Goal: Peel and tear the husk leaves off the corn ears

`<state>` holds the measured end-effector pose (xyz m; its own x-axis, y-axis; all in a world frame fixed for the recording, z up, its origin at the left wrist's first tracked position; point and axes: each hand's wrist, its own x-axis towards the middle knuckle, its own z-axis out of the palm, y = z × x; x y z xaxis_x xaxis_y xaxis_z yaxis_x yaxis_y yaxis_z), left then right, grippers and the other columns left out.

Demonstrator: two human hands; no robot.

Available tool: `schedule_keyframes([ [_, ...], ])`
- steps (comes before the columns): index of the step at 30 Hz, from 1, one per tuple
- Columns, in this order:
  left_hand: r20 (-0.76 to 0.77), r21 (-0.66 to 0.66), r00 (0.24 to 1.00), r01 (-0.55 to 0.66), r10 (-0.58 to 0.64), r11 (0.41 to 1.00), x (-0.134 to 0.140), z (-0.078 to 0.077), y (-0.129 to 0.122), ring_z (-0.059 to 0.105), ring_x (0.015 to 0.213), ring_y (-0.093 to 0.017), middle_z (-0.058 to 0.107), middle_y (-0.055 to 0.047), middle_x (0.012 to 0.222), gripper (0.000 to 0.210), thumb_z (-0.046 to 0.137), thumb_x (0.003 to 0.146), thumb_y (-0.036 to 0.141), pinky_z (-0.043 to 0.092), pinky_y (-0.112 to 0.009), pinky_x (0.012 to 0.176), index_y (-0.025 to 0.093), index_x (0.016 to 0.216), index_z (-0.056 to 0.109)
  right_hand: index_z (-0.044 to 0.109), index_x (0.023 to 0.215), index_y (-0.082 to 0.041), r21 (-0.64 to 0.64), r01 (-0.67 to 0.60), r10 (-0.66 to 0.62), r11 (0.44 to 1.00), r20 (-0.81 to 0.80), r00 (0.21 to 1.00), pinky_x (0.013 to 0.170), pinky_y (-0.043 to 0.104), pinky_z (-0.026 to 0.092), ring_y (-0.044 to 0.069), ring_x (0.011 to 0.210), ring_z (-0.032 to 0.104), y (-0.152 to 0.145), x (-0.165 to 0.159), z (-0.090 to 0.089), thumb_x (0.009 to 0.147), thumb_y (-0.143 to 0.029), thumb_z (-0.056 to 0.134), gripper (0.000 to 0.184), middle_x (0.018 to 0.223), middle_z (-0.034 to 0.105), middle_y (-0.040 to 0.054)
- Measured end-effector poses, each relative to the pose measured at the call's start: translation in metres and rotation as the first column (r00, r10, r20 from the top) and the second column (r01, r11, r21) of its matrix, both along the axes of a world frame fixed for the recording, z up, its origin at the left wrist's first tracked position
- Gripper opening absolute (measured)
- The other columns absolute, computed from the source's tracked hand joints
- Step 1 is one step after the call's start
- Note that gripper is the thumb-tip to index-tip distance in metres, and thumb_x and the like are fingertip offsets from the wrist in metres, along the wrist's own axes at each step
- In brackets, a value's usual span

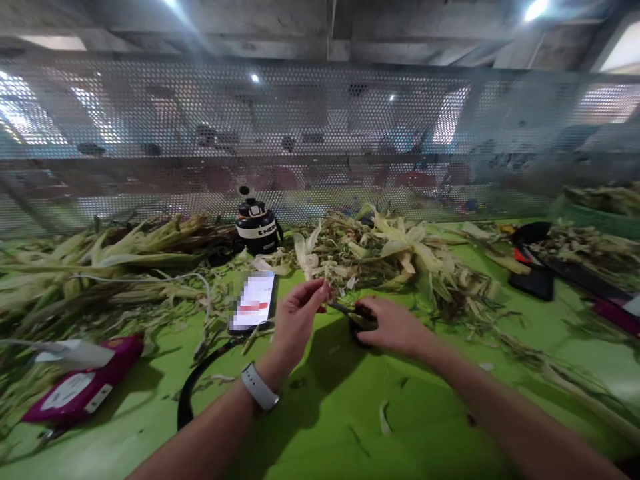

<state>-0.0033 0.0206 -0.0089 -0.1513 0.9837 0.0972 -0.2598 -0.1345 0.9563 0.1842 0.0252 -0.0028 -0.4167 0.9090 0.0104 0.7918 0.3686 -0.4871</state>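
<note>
My left hand (299, 308) has its thumb and forefinger pinched together on a small pale corn husk piece (330, 272); its exact shape is unclear. In my right hand (395, 325) is a pair of dark scissors (344, 307), its blades pointing left at my left fingertips. Just beyond the fingers, a light husk (306, 250) stands up from a heap of husk scraps (345, 237). A lit phone (256, 300) lies left of my left hand on the green table (340, 427).
A black-and-white bottle (257, 228) stands behind the phone. Long corn husks (140, 247) are piled at left, near a purple packet (107, 387) with a white device (75, 353). A dark phone (533, 283) and green basket (600, 219) are at right. Perforated mesh (310, 120) borders the back.
</note>
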Motion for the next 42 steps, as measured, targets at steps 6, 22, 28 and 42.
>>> schedule_keyframes([
  [6,0.012,-0.038,0.989,0.146,-0.146,0.989,0.003,0.000,-0.007,0.062,0.080,-0.015,0.070,-0.005,0.092,0.037,0.074,0.066,0.033,0.050,-0.020,0.057,0.017,0.099,0.066,0.063,0.105,-0.017,-0.075,-0.004,-0.021,0.997,-0.337,0.941,0.058,0.025,0.038,0.014,0.069,0.050,-0.002,-0.003,0.010,0.071,-0.047,0.065,0.045,0.092,0.059,0.0066],
  [22,-0.097,-0.155,0.870,0.466,-0.483,0.871,0.006,0.004,-0.017,0.060,0.066,-0.013,0.062,0.001,0.074,0.040,0.070,0.071,0.031,0.049,-0.020,0.049,0.018,0.103,0.050,0.058,0.074,-0.015,-0.307,-0.007,-0.259,0.952,-0.816,0.516,0.054,0.021,0.036,0.008,0.058,0.047,-0.002,-0.012,0.009,0.063,-0.034,0.073,0.027,0.068,0.056,-0.0037],
  [28,-0.090,-0.209,0.741,0.639,-0.665,0.741,0.000,0.002,-0.016,0.065,0.068,-0.015,0.068,-0.003,0.083,0.036,0.070,0.072,0.026,0.048,-0.022,0.055,0.016,0.103,0.055,0.056,0.076,-0.017,-0.138,0.161,-0.203,0.977,-0.827,0.525,0.051,0.021,0.033,0.008,0.055,0.043,0.001,-0.011,0.006,0.070,-0.034,0.067,0.021,0.064,0.050,-0.0053],
  [42,-0.036,-0.267,0.540,0.806,-0.841,0.529,0.001,-0.004,-0.025,0.064,0.076,-0.014,0.070,-0.005,0.081,0.030,0.074,0.070,0.027,0.047,-0.026,0.072,0.014,0.096,0.065,0.057,0.077,-0.015,-0.502,-0.091,-0.354,0.860,-0.714,0.604,0.043,0.017,0.038,0.005,0.044,0.049,0.004,-0.004,0.015,0.064,-0.032,0.075,0.028,0.062,0.059,-0.0044],
])
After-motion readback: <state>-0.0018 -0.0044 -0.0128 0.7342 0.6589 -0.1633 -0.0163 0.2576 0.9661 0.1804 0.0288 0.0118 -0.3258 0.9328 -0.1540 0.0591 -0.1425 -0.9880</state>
